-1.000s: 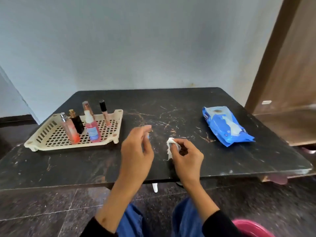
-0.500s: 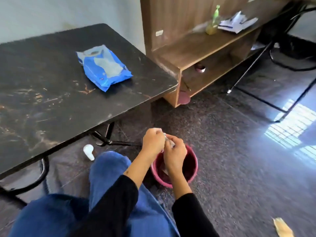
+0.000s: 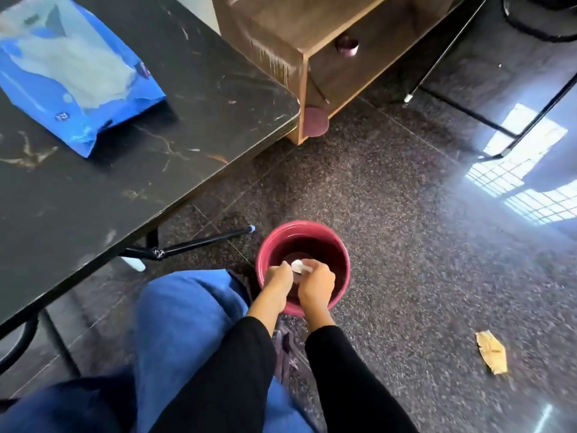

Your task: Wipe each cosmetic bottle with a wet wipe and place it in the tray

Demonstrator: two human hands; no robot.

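Both my hands are held over a dark red bucket [image 3: 342,257] on the floor to the right of my knee. My left hand [image 3: 278,284] and my right hand [image 3: 316,284] together pinch a small crumpled white wet wipe [image 3: 299,266] just above the bucket's mouth. The blue pack of wet wipes [image 3: 71,76] lies on the black table [image 3: 187,126] at the upper left. The tray and the cosmetic bottles are out of view.
A wooden shelf unit [image 3: 281,29] stands beyond the table's right corner. Black metal table legs [image 3: 193,243] run along the speckled floor near the bucket. A yellowish scrap [image 3: 491,351] lies on the floor at the right. My blue-trousered legs fill the bottom left.
The view swung from the table and tray down to the floor on the right. Both hands left the table with the wipe and now hold it over the bucket.
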